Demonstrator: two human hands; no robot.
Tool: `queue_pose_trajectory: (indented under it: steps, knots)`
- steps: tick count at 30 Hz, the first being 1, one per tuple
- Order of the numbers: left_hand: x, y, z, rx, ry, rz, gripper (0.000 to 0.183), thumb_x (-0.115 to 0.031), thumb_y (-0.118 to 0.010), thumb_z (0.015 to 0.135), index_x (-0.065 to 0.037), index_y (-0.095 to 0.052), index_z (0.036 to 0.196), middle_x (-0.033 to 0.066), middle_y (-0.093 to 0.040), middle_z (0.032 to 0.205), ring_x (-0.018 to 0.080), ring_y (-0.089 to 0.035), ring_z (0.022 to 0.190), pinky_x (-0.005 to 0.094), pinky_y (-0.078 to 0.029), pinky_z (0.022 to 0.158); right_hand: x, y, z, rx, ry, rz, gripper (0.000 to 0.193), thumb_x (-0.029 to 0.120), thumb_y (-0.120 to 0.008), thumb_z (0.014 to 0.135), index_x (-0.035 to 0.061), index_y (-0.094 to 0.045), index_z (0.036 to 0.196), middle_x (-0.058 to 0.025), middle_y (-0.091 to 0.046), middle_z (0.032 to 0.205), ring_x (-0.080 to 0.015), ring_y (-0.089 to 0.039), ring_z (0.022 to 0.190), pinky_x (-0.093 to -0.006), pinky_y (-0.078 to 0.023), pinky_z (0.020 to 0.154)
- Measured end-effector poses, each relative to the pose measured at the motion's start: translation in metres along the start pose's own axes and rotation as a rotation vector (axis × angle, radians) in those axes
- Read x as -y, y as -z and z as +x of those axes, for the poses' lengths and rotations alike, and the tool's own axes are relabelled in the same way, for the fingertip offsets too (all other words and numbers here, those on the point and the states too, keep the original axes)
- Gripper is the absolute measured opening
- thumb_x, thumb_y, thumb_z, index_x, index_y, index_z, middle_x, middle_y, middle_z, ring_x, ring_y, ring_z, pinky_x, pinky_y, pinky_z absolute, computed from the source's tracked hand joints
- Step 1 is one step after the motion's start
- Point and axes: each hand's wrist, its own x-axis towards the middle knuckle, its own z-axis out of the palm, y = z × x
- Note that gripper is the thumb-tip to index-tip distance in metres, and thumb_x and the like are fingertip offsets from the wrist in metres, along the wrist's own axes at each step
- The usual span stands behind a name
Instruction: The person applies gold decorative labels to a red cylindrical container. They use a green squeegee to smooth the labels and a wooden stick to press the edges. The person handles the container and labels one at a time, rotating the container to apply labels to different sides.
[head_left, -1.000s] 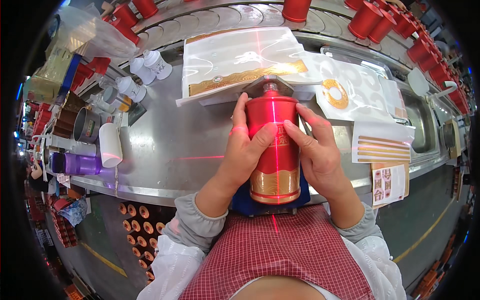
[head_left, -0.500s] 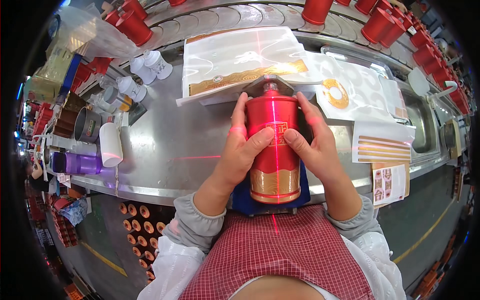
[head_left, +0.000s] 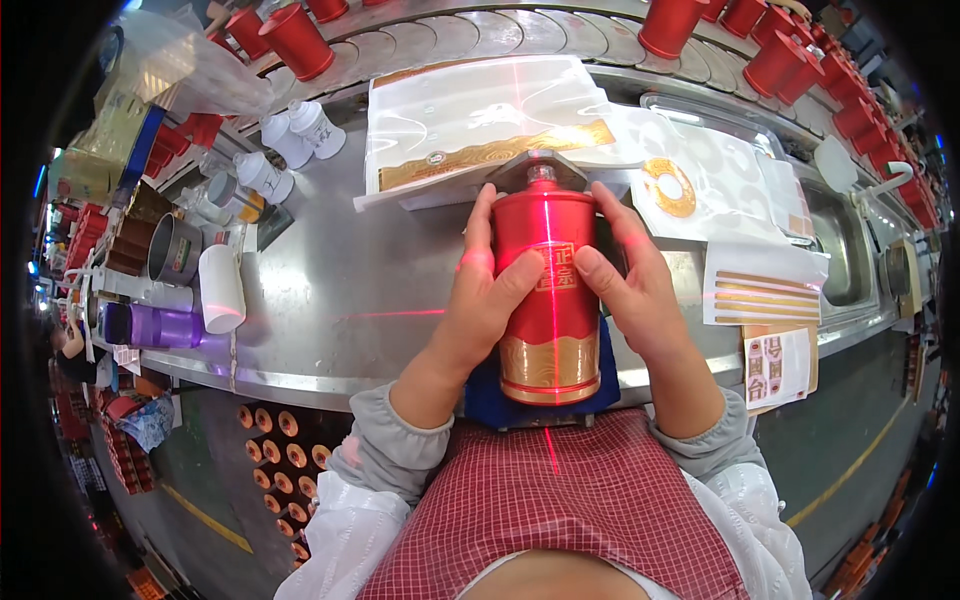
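A red bottle (head_left: 524, 320) with a gold patterned band round its base lies in front of me, its neck pointing away. Around its left side my left hand (head_left: 488, 295) is closed, the thumb pressing the left edge of a small square gold-edged label (head_left: 556, 267). My right hand (head_left: 640, 295) grips the other side, with its thumb at the label's right edge. Under the bottle is a blue padded rest (head_left: 483, 395), and a dark grey block (head_left: 513, 172) stands behind the neck. Red laser lines cross the bottle lengthwise and both hands.
Behind the block lie sticker sheets (head_left: 470, 110); a sheet with a gold ring (head_left: 670, 188) and one of gold strips (head_left: 765, 295) are at right. White bottles (head_left: 318, 130), a white roll (head_left: 222, 290) and a purple bottle (head_left: 165, 327) stand left. A conveyor (head_left: 480, 35) carries red bottles.
My right thumb has shifted right, and more of the label shows between the thumbs. The bottle stays in place. On the conveyor the red bottles have moved right.
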Motion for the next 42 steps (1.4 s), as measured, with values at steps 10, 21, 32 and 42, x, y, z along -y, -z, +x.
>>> queue_pose_trajectory:
  steps: [10, 21, 32, 42]
  knots:
    - [-0.004, 0.000, 0.004, -0.020, 0.044, -0.014, 0.094, -0.031, -0.070, 0.087, 0.008, -0.011, 0.149, 0.0192, -0.039, 0.140, 0.0227, -0.043, 0.127, 0.0327, -0.038, 0.105, 0.028, 0.037, 0.003, -0.068, -0.156, 0.245, 0.030, 0.007, -0.057, 0.094, 0.0019, -0.056, 0.123, -0.0069, -0.065, 0.105, -0.0068, -0.057, 0.082, -0.0219, -0.049, 0.073]
    - [-0.005, -0.004, 0.003, -0.030, 0.005, 0.002, 0.092, -0.029, -0.069, 0.089, 0.007, -0.010, 0.149, 0.0196, -0.040, 0.138, 0.0228, -0.046, 0.125, 0.0338, -0.040, 0.104, 0.042, 0.052, 0.024, 0.324, -0.170, -0.060, 0.023, 0.013, -0.059, 0.090, 0.0020, -0.060, 0.110, -0.0014, -0.063, 0.094, -0.0073, -0.057, 0.085, -0.0230, -0.047, 0.077]
    - [-0.002, -0.002, -0.002, 0.040, -0.140, 0.020, 0.076, -0.018, -0.064, 0.090, 0.000, -0.017, 0.148, 0.0177, -0.034, 0.143, 0.0234, -0.041, 0.131, 0.0355, -0.036, 0.108, 0.039, 0.040, 0.023, 0.363, -0.124, 0.056, 0.022, 0.012, -0.061, 0.089, 0.0037, -0.063, 0.109, -0.0032, -0.063, 0.093, -0.0097, -0.057, 0.087, -0.0260, -0.048, 0.078]
    - [-0.007, 0.011, 0.000, 0.122, -0.205, 0.247, 0.023, -0.003, -0.056, 0.090, -0.004, -0.052, 0.112, 0.0048, -0.051, 0.114, 0.0130, -0.050, 0.107, 0.0291, -0.039, 0.096, 0.042, 0.043, 0.019, 0.285, -0.016, 0.135, 0.027, 0.007, -0.055, 0.092, 0.0035, -0.060, 0.118, -0.0063, -0.063, 0.108, -0.0107, -0.058, 0.091, -0.0274, -0.050, 0.080]
